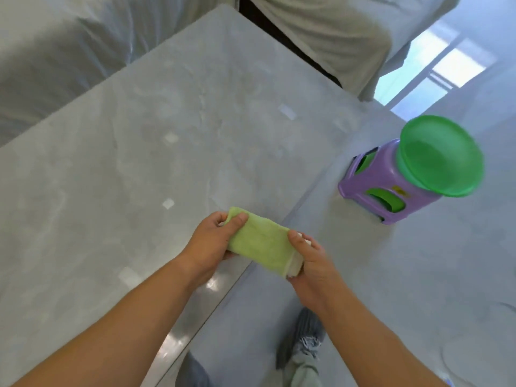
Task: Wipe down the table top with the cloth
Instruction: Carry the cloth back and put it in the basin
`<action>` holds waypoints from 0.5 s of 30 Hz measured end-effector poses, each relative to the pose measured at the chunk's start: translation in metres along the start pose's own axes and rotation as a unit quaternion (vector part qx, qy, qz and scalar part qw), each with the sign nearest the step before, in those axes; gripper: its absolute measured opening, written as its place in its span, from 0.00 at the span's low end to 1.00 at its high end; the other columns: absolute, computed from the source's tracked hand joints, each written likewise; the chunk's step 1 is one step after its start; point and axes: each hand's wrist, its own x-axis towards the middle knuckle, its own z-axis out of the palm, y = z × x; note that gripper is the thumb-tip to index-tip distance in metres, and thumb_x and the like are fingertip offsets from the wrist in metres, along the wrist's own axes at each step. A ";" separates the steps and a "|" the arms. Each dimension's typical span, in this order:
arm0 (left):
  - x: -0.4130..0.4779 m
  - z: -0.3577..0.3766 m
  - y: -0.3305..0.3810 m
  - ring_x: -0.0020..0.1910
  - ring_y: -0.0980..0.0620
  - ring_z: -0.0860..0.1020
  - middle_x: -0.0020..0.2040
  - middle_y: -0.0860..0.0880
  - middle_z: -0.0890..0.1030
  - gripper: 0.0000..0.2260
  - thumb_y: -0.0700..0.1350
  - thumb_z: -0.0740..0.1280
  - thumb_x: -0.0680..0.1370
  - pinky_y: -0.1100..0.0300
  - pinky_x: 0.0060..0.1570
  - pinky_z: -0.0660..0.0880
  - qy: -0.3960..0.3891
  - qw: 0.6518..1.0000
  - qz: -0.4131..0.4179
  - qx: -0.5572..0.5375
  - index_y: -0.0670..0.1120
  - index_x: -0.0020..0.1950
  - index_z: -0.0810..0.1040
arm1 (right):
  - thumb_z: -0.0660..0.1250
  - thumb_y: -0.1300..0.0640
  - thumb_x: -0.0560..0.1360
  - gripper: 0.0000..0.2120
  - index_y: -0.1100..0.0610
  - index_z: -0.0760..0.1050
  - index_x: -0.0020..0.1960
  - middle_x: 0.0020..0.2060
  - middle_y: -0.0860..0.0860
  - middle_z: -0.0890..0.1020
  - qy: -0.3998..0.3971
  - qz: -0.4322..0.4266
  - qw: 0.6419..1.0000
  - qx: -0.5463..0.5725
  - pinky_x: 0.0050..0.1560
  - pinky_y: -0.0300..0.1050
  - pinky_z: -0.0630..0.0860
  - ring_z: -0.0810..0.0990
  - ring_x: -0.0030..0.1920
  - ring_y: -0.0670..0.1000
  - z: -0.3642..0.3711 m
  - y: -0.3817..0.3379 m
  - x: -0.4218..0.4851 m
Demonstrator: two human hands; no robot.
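Cloth (259, 243): folded, green, held over the bench (139, 163) edge between both hands.
Left hand (212, 241): fingers are curled round the cloth's far end.
Right hand (310, 263): fingers are closed on its near end.
Floor: a stool (391, 191) is topped by a basin (441, 155).

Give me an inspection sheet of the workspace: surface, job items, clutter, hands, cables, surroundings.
Surface: grey marbled table top, glossy, light reflections.
Job's things: green cloth, folded, held at the table's near edge.
Clutter: nothing seen.
Grippers: left hand grips the cloth's left end; right hand grips its right end.
Cables: nothing seen.
Surroundings: purple stool on the floor, green basin on top; sheet-covered furniture beyond the table.
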 end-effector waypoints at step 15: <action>0.190 0.388 0.004 0.42 0.51 0.84 0.47 0.47 0.84 0.08 0.37 0.72 0.75 0.54 0.44 0.81 -0.135 0.984 -0.097 0.069 0.46 0.49 0.76 | 0.75 0.57 0.73 0.11 0.55 0.77 0.53 0.53 0.57 0.83 0.150 -0.102 0.978 -0.104 0.46 0.50 0.83 0.84 0.48 0.53 -0.298 -0.280 0.152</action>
